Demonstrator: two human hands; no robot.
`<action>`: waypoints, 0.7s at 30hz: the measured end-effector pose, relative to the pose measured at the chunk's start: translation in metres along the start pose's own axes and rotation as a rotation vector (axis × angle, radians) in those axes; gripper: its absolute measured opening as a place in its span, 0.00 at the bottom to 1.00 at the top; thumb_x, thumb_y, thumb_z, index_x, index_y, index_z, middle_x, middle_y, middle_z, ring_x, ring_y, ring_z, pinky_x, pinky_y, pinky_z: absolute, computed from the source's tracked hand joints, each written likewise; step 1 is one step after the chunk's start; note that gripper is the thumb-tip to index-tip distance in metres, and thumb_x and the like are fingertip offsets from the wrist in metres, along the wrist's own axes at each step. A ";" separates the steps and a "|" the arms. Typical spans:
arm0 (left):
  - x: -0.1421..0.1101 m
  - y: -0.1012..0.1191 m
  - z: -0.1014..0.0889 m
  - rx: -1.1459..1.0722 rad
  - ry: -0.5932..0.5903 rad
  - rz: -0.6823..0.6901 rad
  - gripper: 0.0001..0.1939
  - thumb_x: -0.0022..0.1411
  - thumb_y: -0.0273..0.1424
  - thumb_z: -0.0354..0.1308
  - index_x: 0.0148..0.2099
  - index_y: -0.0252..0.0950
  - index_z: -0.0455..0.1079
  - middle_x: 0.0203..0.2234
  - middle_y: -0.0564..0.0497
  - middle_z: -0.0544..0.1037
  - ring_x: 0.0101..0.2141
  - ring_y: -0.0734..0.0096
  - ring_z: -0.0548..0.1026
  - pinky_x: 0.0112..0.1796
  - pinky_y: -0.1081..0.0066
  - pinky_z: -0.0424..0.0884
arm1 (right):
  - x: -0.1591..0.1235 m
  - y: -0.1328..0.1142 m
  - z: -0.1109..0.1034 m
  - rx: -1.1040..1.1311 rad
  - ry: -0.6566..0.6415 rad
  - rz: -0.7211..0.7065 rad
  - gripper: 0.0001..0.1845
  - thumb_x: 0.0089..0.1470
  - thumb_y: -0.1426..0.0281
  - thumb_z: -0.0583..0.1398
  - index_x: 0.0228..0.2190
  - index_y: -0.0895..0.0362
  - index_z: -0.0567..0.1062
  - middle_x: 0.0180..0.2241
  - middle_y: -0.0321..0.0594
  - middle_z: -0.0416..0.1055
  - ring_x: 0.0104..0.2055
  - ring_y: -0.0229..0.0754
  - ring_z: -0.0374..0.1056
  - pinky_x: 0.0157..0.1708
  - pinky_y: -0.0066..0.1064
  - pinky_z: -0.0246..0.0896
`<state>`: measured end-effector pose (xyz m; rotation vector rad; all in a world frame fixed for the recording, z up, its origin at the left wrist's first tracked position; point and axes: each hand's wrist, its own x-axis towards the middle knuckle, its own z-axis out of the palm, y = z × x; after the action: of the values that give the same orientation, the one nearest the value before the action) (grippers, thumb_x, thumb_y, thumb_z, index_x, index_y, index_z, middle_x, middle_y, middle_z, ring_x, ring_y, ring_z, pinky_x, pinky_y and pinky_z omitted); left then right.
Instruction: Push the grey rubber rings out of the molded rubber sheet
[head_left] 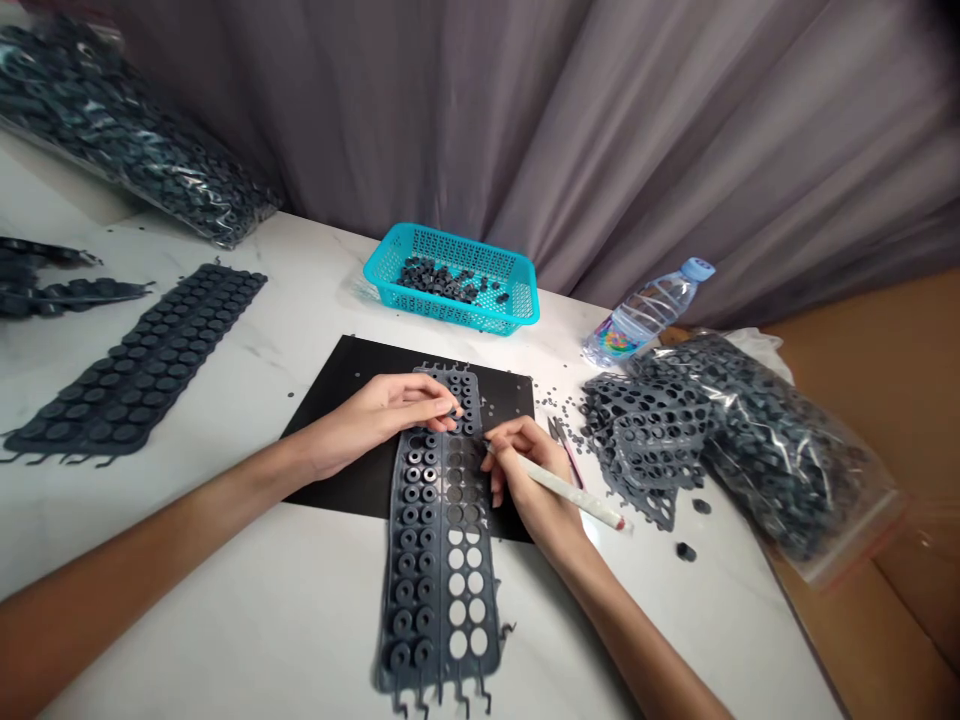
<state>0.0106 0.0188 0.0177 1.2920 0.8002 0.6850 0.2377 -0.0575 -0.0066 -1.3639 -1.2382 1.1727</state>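
A dark grey rubber sheet [442, 560] lies lengthwise in front of me, partly on a black mat [337, 420]. Ring-shaped plugs fill its left rows, while many right-hand holes are bare. Over its upper part, my left hand [409, 405] pinches what looks like a small dark rubber plug [453, 411], mostly hidden by the fingertips. Just right of the sheet, my right hand [529, 465] is closed around a slim pen-like tool with a white handle [574, 493] and a red end. Its tip, near the sheet's edge, is hard to make out.
Loose plugs lie in a turquoise basket [452, 312] behind the mat. To the right are a water bottle [645, 312], small scissors [564, 450], punched sheets [652, 440] and a bag of dark parts [787, 450]. Leftward lie another sheet [142, 365] and a larger bag [127, 130].
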 end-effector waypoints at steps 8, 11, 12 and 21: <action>-0.004 -0.004 0.003 -0.219 -0.140 -0.132 0.16 0.72 0.37 0.66 0.57 0.37 0.81 0.53 0.42 0.84 0.55 0.59 0.82 0.63 0.61 0.71 | 0.002 -0.003 -0.002 -0.033 -0.014 0.010 0.07 0.65 0.64 0.61 0.36 0.55 0.73 0.26 0.32 0.73 0.20 0.35 0.65 0.18 0.24 0.63; -0.005 -0.001 0.005 -0.242 -0.176 -0.143 0.17 0.72 0.38 0.66 0.58 0.35 0.81 0.51 0.41 0.85 0.55 0.59 0.82 0.63 0.63 0.72 | 0.002 -0.004 -0.001 -0.029 -0.026 0.021 0.10 0.66 0.61 0.61 0.36 0.55 0.72 0.26 0.33 0.72 0.20 0.35 0.65 0.18 0.25 0.64; -0.005 0.000 0.006 -0.248 -0.185 -0.144 0.18 0.72 0.38 0.66 0.59 0.35 0.81 0.52 0.40 0.85 0.55 0.59 0.82 0.63 0.63 0.72 | 0.002 -0.005 -0.001 -0.030 -0.031 0.023 0.10 0.66 0.61 0.61 0.36 0.55 0.72 0.26 0.33 0.72 0.21 0.35 0.65 0.19 0.25 0.64; -0.006 0.003 0.009 -0.293 -0.245 -0.156 0.18 0.74 0.37 0.63 0.60 0.35 0.80 0.53 0.38 0.84 0.59 0.57 0.80 0.66 0.61 0.69 | 0.001 -0.008 -0.002 -0.066 -0.047 0.027 0.12 0.66 0.59 0.62 0.35 0.55 0.72 0.25 0.32 0.71 0.21 0.35 0.64 0.20 0.25 0.62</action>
<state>0.0142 0.0092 0.0221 1.0119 0.5691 0.4869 0.2386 -0.0559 0.0015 -1.4127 -1.3057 1.1979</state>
